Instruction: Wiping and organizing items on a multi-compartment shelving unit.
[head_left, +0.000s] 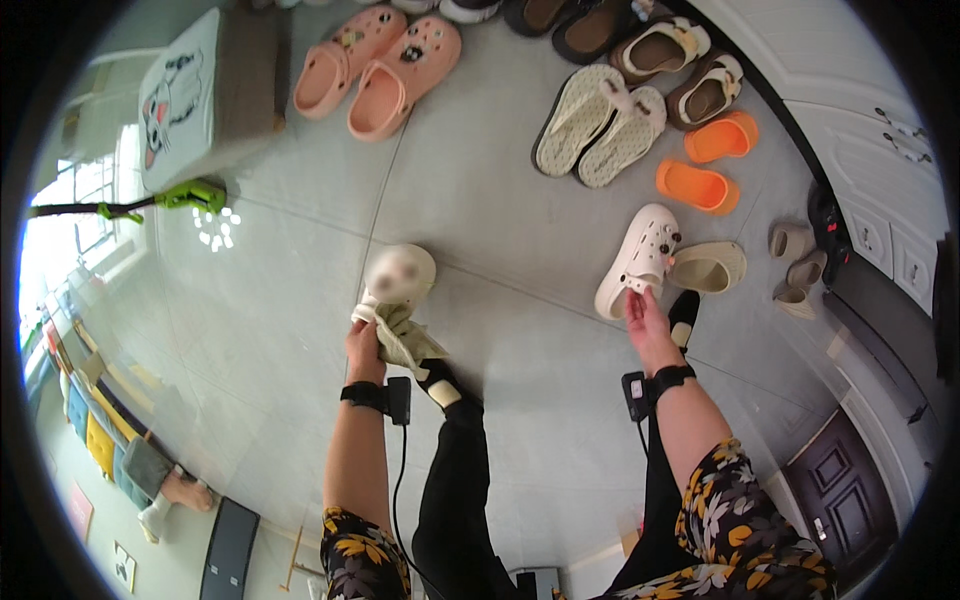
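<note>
My left hand (365, 349) grips the heel end of a white clog (401, 276), with a light green cloth (405, 337) draped over its opening and hanging to the right. The upper of that clog is blurred. On the right, my right hand (646, 319) is at the heel end of another white clog (643, 244) with dark charms, its fingers at the strap and opening. That clog stands on the floor beside a beige clog (709, 268), near my right foot. Both of my wrists carry black straps with small boxes.
Orange clogs (697, 187), cream flip-flops (581, 120) and brown shoes (660, 49) stand at upper right by white cabinets (855, 157). Pink clogs (382, 75) and a cat-print stool (180, 97) are at upper left, near a green-headed tool (191, 196). Small beige shoes (791, 241) lie far right.
</note>
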